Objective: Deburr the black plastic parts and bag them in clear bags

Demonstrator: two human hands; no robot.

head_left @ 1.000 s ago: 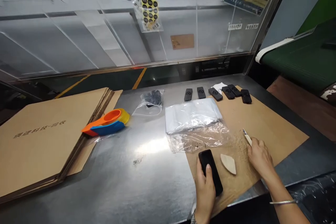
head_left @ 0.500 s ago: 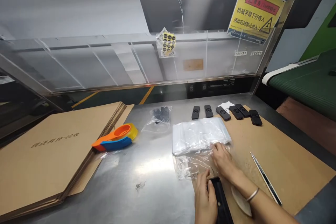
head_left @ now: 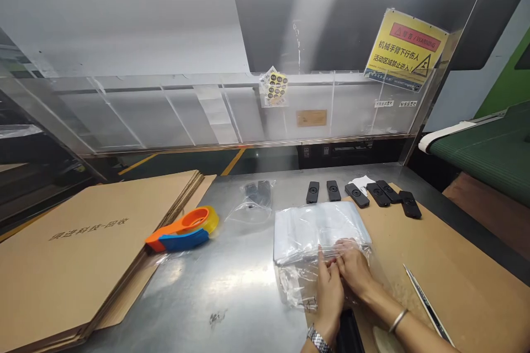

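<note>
1. Left hand [head_left: 330, 289] has moved up from the black case [head_left: 350, 335] to the plastic bags [head_left: 310, 226], meeting the right hand [head_left: 356, 270].
2. Fingers of both bunched narrow at the bags' near edge; cannot tell whether film is pinched.
3. Bags lie flat, 11 o'clock of the hands; case at 6 o'clock, partly cut off.
4. Knife [head_left: 428, 306]: 4 o'clock of right hand, on cardboard [head_left: 467, 265].
5. Tape dispenser [head_left: 184, 238]: 9 o'clock of bags.

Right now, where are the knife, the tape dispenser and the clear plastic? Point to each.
Knife [head_left: 429, 305]: head view, on the handle.
Tape dispenser [head_left: 184, 239]: head view, on the blue side.
Clear plastic [head_left: 312, 227]: head view, on its flat top.
</note>
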